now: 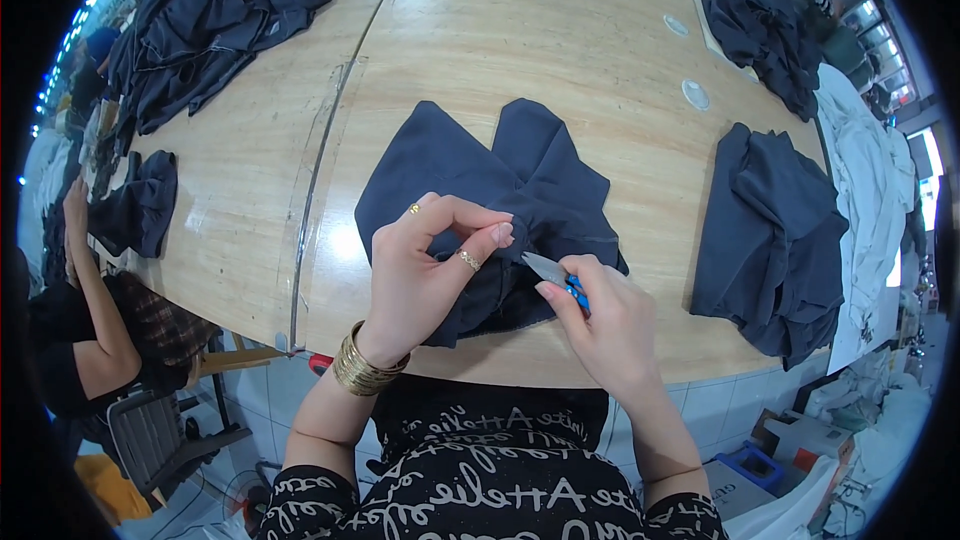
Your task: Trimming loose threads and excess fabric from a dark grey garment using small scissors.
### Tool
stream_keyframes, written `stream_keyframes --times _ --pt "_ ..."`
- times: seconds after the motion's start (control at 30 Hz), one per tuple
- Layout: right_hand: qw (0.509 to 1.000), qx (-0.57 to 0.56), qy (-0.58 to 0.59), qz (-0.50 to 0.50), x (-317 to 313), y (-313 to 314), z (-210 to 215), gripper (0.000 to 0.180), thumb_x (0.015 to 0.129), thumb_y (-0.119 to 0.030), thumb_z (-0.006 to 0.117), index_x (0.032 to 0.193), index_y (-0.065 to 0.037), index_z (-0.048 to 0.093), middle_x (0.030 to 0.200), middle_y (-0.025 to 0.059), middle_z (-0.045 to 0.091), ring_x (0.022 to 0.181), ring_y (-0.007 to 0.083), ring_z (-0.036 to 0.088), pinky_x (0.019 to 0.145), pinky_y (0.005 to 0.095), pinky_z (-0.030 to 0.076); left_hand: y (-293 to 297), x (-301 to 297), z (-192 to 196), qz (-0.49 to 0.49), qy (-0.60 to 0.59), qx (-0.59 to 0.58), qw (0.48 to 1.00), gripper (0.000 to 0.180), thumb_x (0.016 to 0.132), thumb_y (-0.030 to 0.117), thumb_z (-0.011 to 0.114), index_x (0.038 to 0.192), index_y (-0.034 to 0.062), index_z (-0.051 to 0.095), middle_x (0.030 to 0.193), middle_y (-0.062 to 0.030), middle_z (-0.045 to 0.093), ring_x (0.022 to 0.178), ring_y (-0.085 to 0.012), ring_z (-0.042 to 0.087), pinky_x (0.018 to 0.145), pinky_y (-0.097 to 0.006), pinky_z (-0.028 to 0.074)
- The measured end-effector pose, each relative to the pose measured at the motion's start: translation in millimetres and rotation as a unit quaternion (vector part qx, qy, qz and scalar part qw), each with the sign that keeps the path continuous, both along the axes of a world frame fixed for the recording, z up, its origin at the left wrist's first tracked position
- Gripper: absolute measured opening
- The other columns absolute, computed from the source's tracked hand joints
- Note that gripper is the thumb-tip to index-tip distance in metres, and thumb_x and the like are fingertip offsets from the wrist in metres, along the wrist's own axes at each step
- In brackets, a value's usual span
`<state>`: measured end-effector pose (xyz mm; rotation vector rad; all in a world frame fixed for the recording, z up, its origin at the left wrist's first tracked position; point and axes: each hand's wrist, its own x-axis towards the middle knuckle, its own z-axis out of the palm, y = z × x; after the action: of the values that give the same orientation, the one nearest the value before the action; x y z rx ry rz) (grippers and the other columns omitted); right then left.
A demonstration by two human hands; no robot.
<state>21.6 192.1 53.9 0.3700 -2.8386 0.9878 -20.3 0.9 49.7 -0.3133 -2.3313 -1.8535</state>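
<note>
A dark navy garment point(440, 155), perhaps shorts, lies on the table in front of me with its two leg parts pointing away. My left hand point(425, 270) is closed in a pinch above the garment's middle, thumb against forefinger. Whatever sits between those fingertips is too small to make out. Thread snips point(545, 268) with pointed metal blades and blue handles are gripped in my right hand point(615, 325). Their tips point up and left, just right of the pinching fingers, over the garment.
Folded dark garments point(770, 240) are stacked on the right. A heap of dark cloth point(230, 20) covers the far left. White fabric point(860, 170) hangs along the right edge. A seam point(320, 170) crosses the wooden table point(420, 50). At left, a co-worker's arm point(105, 310) reaches towards dark cloth.
</note>
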Motion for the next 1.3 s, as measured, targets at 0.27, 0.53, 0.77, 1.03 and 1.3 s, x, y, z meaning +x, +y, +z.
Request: stream_keyframes --times 0.27,0.53,0.77,1.03,1.3 --pt "0.996 0.042 0.075 0.011 -6 -8 0 0.024 0.087 -0.029 0.067 0.089 -0.007 0.057 0.069 0.0059 0.06 0.06 0.0219 0.059 0.053 0.0328 0.045 3 -2 2 -0.012 -0.026 0.02 0.999 0.008 0.084 0.005 0.07 0.09 0.0009 0.069 0.077 -0.0057 0.069 0.071 -0.0088 0.065 0.067 -0.021 0.047" --pt "0.997 0.026 0.066 -0.008 -7 -14 2 0.022 0.087 -0.027 0.068 0.089 -0.008 0.059 0.063 0.0075 0.056 0.056 0.0238 0.057 0.05 0.0348 0.041 2 -1 2 -0.02 -0.023 0.017 0.999 0.008 0.084 0.004 0.07 0.091 0.0001 0.069 0.079 -0.006 0.07 0.072 -0.0087 0.066 0.067 -0.021 0.047" --pt "0.995 0.069 0.067 0.005 -7 -17 1 0.022 0.089 -0.029 0.064 0.088 -0.008 0.056 0.065 0.0059 0.058 0.057 0.0225 0.058 0.051 0.0333 0.044 -1 2 2 -0.029 -0.035 0.048 0.998 0.01 0.085 0.005 0.069 0.093 -0.0011 0.068 0.079 -0.0063 0.07 0.073 -0.009 0.066 0.066 -0.02 0.048" --pt "0.994 0.009 -0.043 -0.099 -4 21 6 0.032 0.084 -0.034 0.071 0.094 -0.008 0.056 0.066 0.0056 0.058 0.061 0.0211 0.061 0.053 0.0332 0.045 -96 13 15 0.038 -0.086 -0.08 0.992 0.017 0.081 0.011 0.075 0.074 0.0024 0.062 0.065 -0.0024 0.062 0.062 -0.0093 0.059 0.062 -0.023 0.046" --pt "0.998 -0.023 0.03 -0.058 -9 5 1 0.035 0.073 -0.02 0.079 0.101 -0.009 0.06 0.088 0.0072 0.061 0.071 0.0191 0.063 0.061 0.03 0.051 -113 26 -20 -0.025 -0.159 -0.226 0.961 0.032 0.08 0.016 0.073 0.109 0.0068 0.062 0.1 -0.0045 0.06 0.09 -0.0163 0.057 0.077 -0.029 0.047"
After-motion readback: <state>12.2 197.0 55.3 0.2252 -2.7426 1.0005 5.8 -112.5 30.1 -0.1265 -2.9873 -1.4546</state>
